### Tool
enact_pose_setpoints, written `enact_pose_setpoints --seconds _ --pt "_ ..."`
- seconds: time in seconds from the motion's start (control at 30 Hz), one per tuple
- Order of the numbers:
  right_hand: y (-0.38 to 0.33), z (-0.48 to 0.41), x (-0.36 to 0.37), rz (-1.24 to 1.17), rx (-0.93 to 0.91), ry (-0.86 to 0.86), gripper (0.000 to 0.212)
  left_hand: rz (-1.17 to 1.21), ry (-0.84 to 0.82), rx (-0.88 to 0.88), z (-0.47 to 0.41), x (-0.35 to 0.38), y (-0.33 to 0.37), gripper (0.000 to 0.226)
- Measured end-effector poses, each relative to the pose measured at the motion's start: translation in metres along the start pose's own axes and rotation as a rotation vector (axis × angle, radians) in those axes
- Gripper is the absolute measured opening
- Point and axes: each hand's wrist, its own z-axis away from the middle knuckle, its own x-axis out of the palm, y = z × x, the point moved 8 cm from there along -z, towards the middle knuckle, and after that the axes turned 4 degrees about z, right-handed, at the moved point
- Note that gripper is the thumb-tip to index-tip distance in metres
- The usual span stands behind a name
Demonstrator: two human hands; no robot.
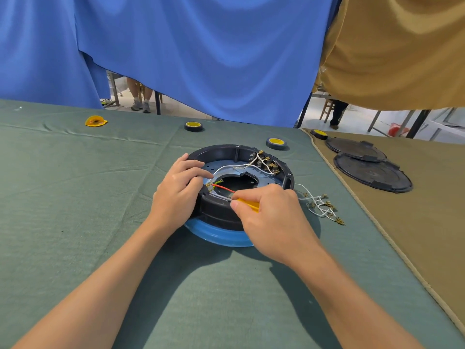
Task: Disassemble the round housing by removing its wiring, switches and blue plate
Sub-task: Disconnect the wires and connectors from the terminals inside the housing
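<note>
A round black housing [226, 151] with a blue base rim [216, 235] lies on the green cloth in mid table. Inside it sits a blue plate [221, 167], crossed by white wires [241, 167] running to switches [266, 162] at the far right wall. A red wire [224, 188] and a green-yellow wire run from the left inner edge. My left hand [176, 192] grips the housing's left wall, fingers curled over the rim by the wire ends. My right hand [274, 220] holds a yellow-handled screwdriver [249, 203], its shaft pointing left toward the wire terminals.
A loose white wire harness [322, 205] with brass terminals lies right of the housing. Tape rolls [193, 125] [276, 143] [319, 133] sit behind it, with a yellow scrap [95, 120] far left. Two black round covers [372, 172] rest on the tan cloth at right.
</note>
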Motion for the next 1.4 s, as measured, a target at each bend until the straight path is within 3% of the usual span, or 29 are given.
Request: enact_pose_setpoints --seconds 0.33,0.47,0.53,0.7,0.83,0.93,1.03,1.17,1.33,1.4 --pt "-0.010 0.006 0.003 0.090 0.026 0.058 0.030 -0.037 0.005 0.003 0.003 0.002 0.000 0.036" --pt "-0.020 0.007 0.002 0.111 0.025 0.091 0.023 -0.012 0.005 0.009 0.002 0.003 0.000 0.036" --pt "-0.028 0.008 0.001 0.124 0.008 0.107 0.010 -0.002 0.005 0.007 0.002 0.003 0.000 0.036" --pt "-0.043 0.011 -0.002 0.184 -0.056 0.153 0.015 -0.003 0.013 0.001 0.001 0.004 0.000 0.035" --pt "-0.028 0.003 0.001 0.159 -0.008 0.026 0.011 0.007 0.016 0.003 0.001 0.003 0.000 0.035" --pt "0.000 -0.007 -0.001 0.116 0.046 -0.123 0.025 0.006 0.019 0.000 0.002 0.003 0.002 0.035" --pt "0.008 -0.011 -0.008 0.011 0.077 -0.131 0.026 -0.005 0.012 -0.001 0.003 0.003 0.003 0.035" --pt "-0.001 -0.004 -0.003 0.081 0.058 -0.100 0.026 -0.017 0.017 -0.008 0.003 0.003 0.003 0.035" --pt "-0.031 0.010 0.000 0.179 0.019 0.081 0.010 -0.002 0.023 -0.006 0.002 0.004 0.002 0.035" --pt "-0.043 0.011 -0.002 0.207 -0.032 0.127 0.016 -0.010 0.018 -0.009 0.001 0.005 0.001 0.035"
